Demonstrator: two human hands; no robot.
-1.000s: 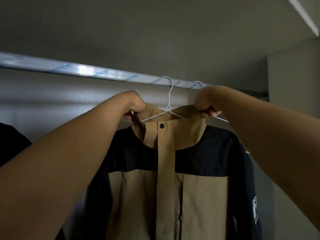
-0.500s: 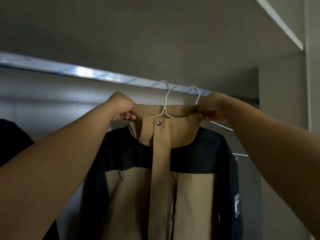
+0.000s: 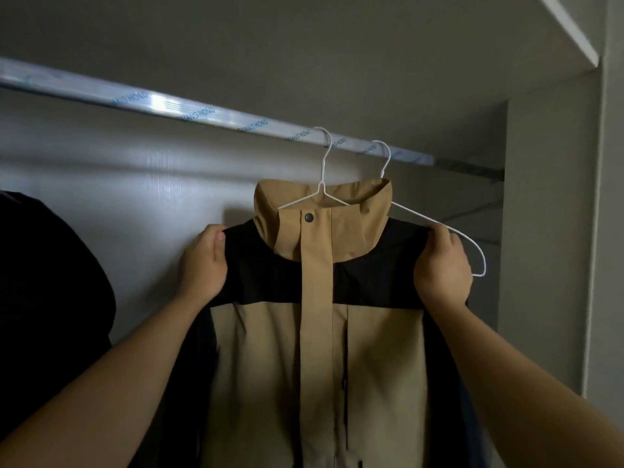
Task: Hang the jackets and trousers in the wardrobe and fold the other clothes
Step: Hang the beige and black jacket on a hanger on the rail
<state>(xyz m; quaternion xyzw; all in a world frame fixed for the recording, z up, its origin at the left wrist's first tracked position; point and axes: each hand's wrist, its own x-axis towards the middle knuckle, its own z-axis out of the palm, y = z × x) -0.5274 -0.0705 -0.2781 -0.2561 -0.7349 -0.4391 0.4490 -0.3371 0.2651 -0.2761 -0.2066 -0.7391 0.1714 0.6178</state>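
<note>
Head view – a tan and black jacket [image 3: 314, 349] hangs front-on inside the wardrobe on a white wire hanger [image 3: 323, 163], whose hook sits over the rail [image 3: 162, 104]. The tan collar stands upright around the hanger neck, closed by a dark snap button [image 3: 309, 217]. The left hand [image 3: 202, 265] holds the jacket's black shoulder at its outer edge: its grip is closed on the fabric, thumb on the front, fingers hidden behind. The right hand [image 3: 442, 268] holds the opposite shoulder, its grip curled over the top edge of the cloth. A second white hanger [image 3: 472, 246], bare, hooks over the rail just beside the first; its wire arm passes close over the right fingers – contact cannot be judged. The rail's wrapping carries repeated blue print reading "MANG HONG"; any letter before it is too blurred to read. A dark garment [image 3: 50, 282] hangs at the left edge. The wardrobe side panel [image 3: 547, 231] stands at right, below a shelf [image 3: 304, 45]
</note>
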